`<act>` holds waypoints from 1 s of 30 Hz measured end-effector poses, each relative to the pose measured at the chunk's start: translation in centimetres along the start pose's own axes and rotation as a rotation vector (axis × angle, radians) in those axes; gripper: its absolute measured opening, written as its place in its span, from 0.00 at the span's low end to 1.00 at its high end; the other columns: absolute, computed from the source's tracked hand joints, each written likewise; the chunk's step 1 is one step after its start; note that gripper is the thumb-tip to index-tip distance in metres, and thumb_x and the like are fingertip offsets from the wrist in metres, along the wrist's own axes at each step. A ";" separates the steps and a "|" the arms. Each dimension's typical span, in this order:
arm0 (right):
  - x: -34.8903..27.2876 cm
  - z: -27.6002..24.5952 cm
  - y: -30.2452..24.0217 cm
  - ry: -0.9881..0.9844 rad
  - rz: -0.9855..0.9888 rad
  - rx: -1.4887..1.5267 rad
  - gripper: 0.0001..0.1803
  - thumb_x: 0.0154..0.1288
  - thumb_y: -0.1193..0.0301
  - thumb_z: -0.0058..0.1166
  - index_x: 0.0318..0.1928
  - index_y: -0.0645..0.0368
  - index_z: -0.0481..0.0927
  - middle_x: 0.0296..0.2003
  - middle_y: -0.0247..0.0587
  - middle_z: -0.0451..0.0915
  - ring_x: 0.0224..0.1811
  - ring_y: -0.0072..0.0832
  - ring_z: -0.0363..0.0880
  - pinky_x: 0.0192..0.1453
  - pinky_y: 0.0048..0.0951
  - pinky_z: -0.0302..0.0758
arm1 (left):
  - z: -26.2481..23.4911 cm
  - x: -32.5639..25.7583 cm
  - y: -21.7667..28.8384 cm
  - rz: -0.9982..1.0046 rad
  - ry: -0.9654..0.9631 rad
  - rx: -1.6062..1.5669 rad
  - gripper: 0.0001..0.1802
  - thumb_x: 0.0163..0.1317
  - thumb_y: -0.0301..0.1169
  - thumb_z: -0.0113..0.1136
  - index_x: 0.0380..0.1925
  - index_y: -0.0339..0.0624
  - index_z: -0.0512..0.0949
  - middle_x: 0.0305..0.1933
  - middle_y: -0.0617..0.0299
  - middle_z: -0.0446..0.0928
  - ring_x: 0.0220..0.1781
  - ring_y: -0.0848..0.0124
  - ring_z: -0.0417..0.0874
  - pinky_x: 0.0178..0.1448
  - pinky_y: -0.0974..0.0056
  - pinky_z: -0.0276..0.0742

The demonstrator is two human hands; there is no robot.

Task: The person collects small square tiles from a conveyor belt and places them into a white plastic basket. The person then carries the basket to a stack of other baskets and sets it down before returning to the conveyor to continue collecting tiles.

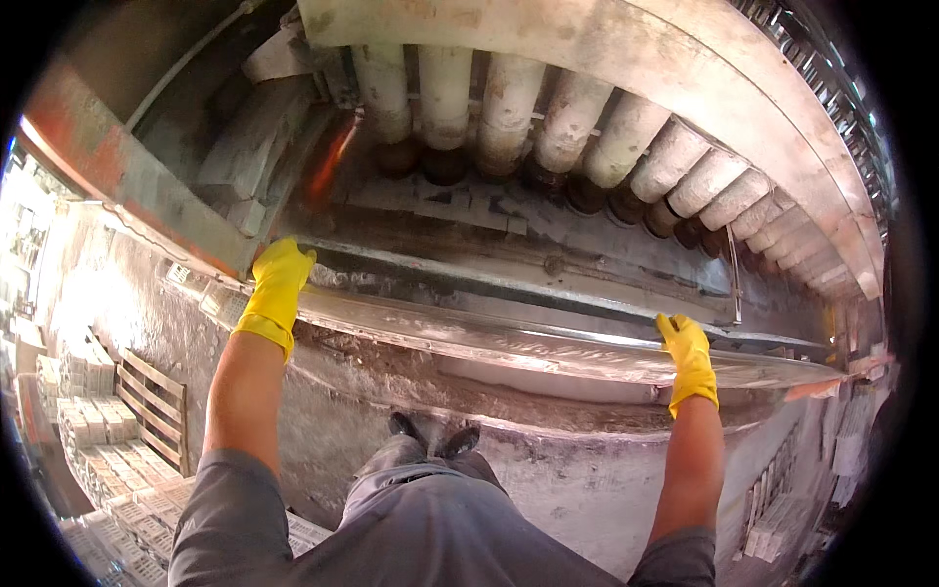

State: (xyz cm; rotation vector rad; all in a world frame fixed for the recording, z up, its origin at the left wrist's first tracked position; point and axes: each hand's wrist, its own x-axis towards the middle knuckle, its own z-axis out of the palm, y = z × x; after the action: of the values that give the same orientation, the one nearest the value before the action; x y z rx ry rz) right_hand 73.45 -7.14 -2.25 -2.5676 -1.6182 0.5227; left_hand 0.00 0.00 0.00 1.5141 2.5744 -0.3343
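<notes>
Yellow rubber gloves cover both of my hands. My left hand is closed at the left end of a long grey metal bar, which runs across the trough. Farther right, my right hand has its fingers curled over the same bar, close to the trough's near edge. My arms are spread wide, and the palms and fingertips are mostly hidden. Just below the bar is the shiny metal rim of the trough.
A row of thick, pale cylinders hangs under a curved beam beyond the trough. A rusty-orange metal beam slants at left. Stacked pale ingots and a wooden pallet stand lower left; more ingots lie lower right.
</notes>
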 end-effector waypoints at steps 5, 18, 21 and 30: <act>4.2 0.4 -1.8 0.023 0.113 -0.035 0.30 0.71 0.43 0.56 0.49 0.59 0.89 0.44 0.53 0.90 0.52 0.51 0.88 0.57 0.46 0.80 | 0.9 2.8 -1.9 0.048 0.223 -0.203 0.29 0.66 0.56 0.64 0.55 0.44 0.84 0.57 0.45 0.86 0.60 0.44 0.85 0.64 0.45 0.80; 2.3 -2.7 -6.0 0.061 0.084 -0.180 0.33 0.71 0.42 0.55 0.49 0.62 0.89 0.49 0.61 0.88 0.55 0.55 0.87 0.61 0.49 0.78 | -0.3 2.8 -1.6 0.036 0.330 -0.303 0.27 0.64 0.56 0.63 0.48 0.44 0.87 0.52 0.42 0.87 0.58 0.43 0.86 0.62 0.44 0.81; 1.4 -3.0 -5.8 0.017 0.120 -0.093 0.33 0.71 0.42 0.55 0.50 0.63 0.89 0.51 0.63 0.87 0.57 0.58 0.85 0.64 0.50 0.77 | -0.9 2.2 -1.6 0.051 0.321 -0.343 0.28 0.63 0.56 0.64 0.48 0.43 0.87 0.52 0.42 0.87 0.58 0.43 0.86 0.62 0.44 0.81; 0.4 -4.2 -8.4 -0.040 0.161 -0.163 0.32 0.65 0.45 0.60 0.57 0.57 0.88 0.60 0.56 0.85 0.66 0.54 0.81 0.71 0.49 0.74 | 0.2 3.4 -3.5 0.064 0.454 -0.361 0.29 0.62 0.56 0.66 0.51 0.43 0.86 0.54 0.45 0.87 0.57 0.43 0.86 0.63 0.44 0.81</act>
State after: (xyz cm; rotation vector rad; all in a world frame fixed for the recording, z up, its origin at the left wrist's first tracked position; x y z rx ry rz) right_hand 67.68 -2.56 3.49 -2.8424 -1.5340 0.4743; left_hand -4.74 1.14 -0.53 1.6730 2.6880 0.5149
